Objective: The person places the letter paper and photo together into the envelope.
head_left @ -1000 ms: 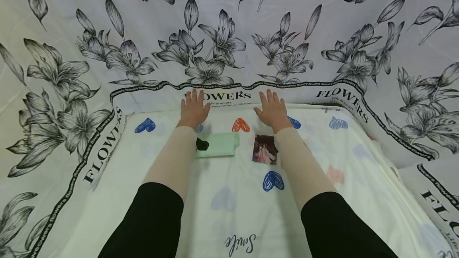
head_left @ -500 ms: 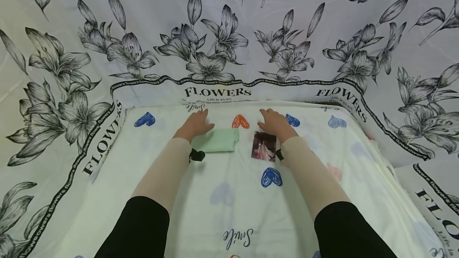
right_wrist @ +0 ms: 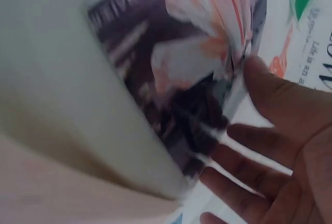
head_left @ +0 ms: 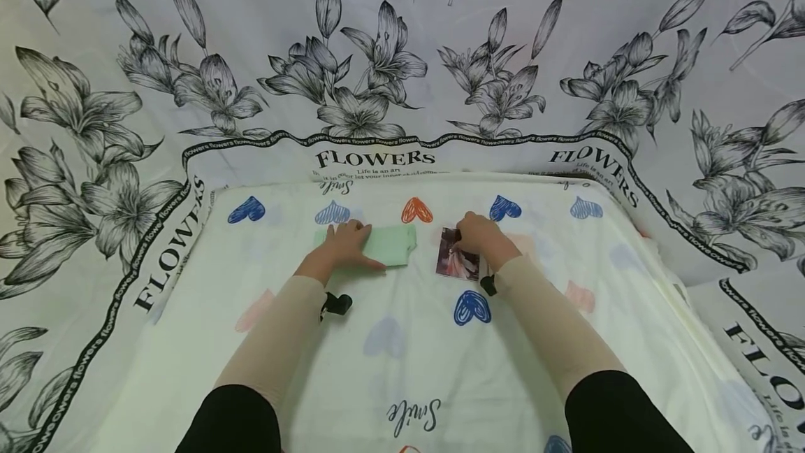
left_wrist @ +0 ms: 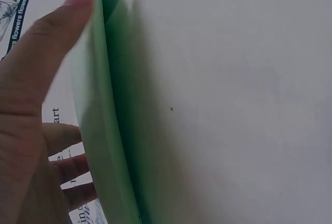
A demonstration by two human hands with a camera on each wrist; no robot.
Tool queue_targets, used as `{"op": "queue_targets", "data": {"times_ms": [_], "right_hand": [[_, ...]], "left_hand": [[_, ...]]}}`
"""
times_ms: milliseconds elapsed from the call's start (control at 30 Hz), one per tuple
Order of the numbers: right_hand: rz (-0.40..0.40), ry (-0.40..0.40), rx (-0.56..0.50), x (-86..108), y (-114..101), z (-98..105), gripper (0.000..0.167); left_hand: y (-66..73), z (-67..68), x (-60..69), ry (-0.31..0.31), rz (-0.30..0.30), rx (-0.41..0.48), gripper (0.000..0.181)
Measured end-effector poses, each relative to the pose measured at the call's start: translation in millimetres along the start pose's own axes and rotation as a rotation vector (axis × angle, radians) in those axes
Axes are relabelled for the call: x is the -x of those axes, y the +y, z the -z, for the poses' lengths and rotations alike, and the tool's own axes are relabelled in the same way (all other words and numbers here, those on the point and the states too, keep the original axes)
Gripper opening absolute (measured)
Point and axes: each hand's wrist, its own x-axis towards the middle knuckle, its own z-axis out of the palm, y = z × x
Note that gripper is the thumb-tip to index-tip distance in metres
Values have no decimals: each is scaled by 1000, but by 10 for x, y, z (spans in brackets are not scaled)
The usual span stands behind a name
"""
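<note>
Packet (head_left: 391,246), pale green, lies on patterned sheet (head_left: 402,355); left hand (head_left: 342,243) spans it, thumb spread wide from fingers; printed card (head_left: 453,262) is to its right; right hand (head_left: 486,236) is at card's edge, thumb and fingers apart, no firm hold evident; step in hand seems to be taking hold of both; next move calls for closing gently on their edges.

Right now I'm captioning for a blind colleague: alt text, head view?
A person's left hand lies across a pale green item and the right hand over a small picture, on a heart-patterned sheet; flower-printed fabric rises behind.
</note>
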Motion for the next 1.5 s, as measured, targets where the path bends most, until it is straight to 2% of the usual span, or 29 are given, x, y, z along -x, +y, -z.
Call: {"op": "queue_targets", "data": {"times_ms": [100,233,333,433,533,733,967,1233,1500], "right_hand": [[-12,31,63,1,-9,-37,39],[-39,63,92,18,5,-60,42],[-53,68,76,56,30,-95,45],[-66,87,38,91,42,-139,49],[-81,118,17,120,22,-164,52],[-100,167,-2,125,-22,-124,29],[-94,225,-43,84,14,-88,16],[-124,217,-152,61,128,-75,19],[-148,194,-204,53,251,9,22]], "left_hand": [[8,-53,18,18,5,12,121],[28,-193,0,62,3,35,126],[49,-285,16,66,15,31,127],[75,-318,70,75,20,31,125],[92,-305,115,77,21,18,123],[82,-208,124,94,19,-24,122],[49,-180,120,104,22,18,121],[28,-176,123,104,24,28,120],[-15,-157,118,95,27,21,121]]}}
